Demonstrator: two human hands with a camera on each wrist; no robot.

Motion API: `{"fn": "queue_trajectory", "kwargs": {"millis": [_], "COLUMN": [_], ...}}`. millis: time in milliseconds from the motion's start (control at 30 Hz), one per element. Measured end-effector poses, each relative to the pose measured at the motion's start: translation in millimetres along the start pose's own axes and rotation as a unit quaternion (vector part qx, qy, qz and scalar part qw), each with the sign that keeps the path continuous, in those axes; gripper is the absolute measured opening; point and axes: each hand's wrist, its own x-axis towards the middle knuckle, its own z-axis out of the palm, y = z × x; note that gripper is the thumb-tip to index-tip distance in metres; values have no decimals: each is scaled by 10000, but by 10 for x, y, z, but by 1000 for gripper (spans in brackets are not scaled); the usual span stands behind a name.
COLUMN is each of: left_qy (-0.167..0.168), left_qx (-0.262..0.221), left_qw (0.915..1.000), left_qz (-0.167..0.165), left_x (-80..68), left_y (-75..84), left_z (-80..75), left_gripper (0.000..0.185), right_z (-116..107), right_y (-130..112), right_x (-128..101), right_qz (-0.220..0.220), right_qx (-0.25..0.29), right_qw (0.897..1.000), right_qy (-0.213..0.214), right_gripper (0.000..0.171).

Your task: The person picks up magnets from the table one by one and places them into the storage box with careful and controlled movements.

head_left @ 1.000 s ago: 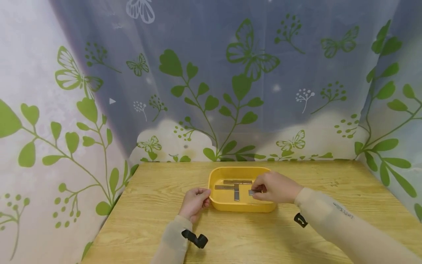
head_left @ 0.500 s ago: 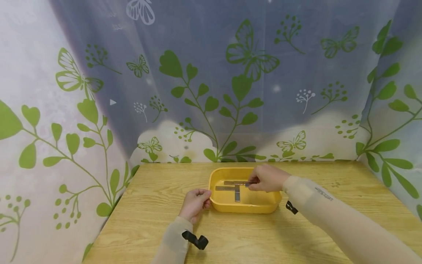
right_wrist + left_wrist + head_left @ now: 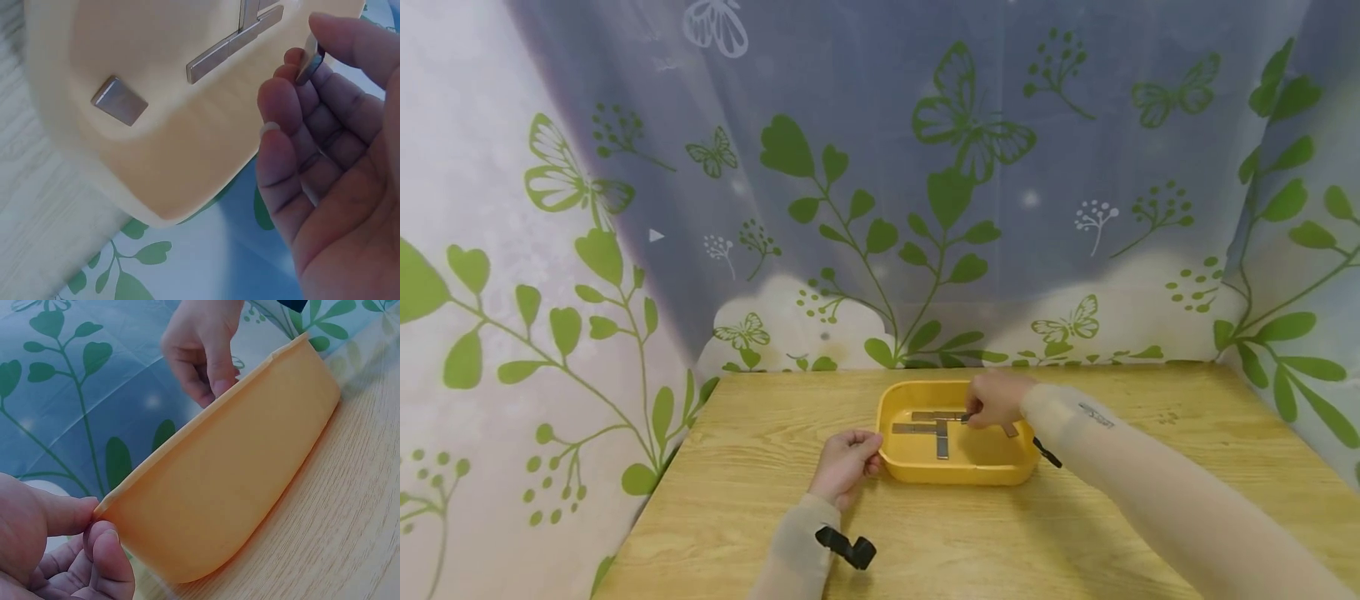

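Observation:
My left hand [image 3: 841, 467] pinches the left rim of a yellow plastic tub [image 3: 957, 475] between thumb and fingers; the left wrist view shows thumb and fingertip on that rim. Over the tub's inside, my right hand [image 3: 996, 400] holds a small silver metal block [image 3: 310, 62] between thumb and fingers. On the tub floor lie flat metal blocks joined end to end in a row [image 3: 934, 416], near the right fingertips. Other blocks form a strip with a crosswise bar [image 3: 942, 442]. A single loose block [image 3: 120, 101] lies apart, towards the tub's right end.
The tub stands on a wood-grain table [image 3: 760, 425], close to its back edge. Behind and beside the table hangs a curtain [image 3: 850, 208] printed with green leaves and butterflies. A black strap with a small mount [image 3: 846, 547] sits on my left wrist.
My right hand has moved left and slightly back inside the tub, carrying the metal block to the end of the row. A loose block now shows to its right. The left hand stays put.

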Motion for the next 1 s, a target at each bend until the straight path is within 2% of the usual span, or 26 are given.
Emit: {"fn": "queue_trajectory", "kwargs": {"millis": [233, 500, 767, 1000], "left_qy": [25, 36, -2, -8], "left_qx": [-13, -50, -31, -23], "left_qw": [10000, 10000, 10000, 10000], "left_qz": [-32, -19, 22, 86], "left_x": [-9, -4, -6, -3], "left_y": [2, 12, 9, -2], "left_z": [-9, -3, -5, 3], "left_gripper": [31, 26, 26, 24], "right_z": [-18, 58, 217, 258], "right_y": [8, 7, 52, 12], "right_x": [152, 282, 402, 451], "right_qz": [337, 472, 387, 338], "right_qx": [-171, -686, -516, -511], "right_qw": [9987, 9949, 9952, 9946], "right_qy": [-338, -576, -740, -843], "right_gripper": [16, 17, 33, 25]}}
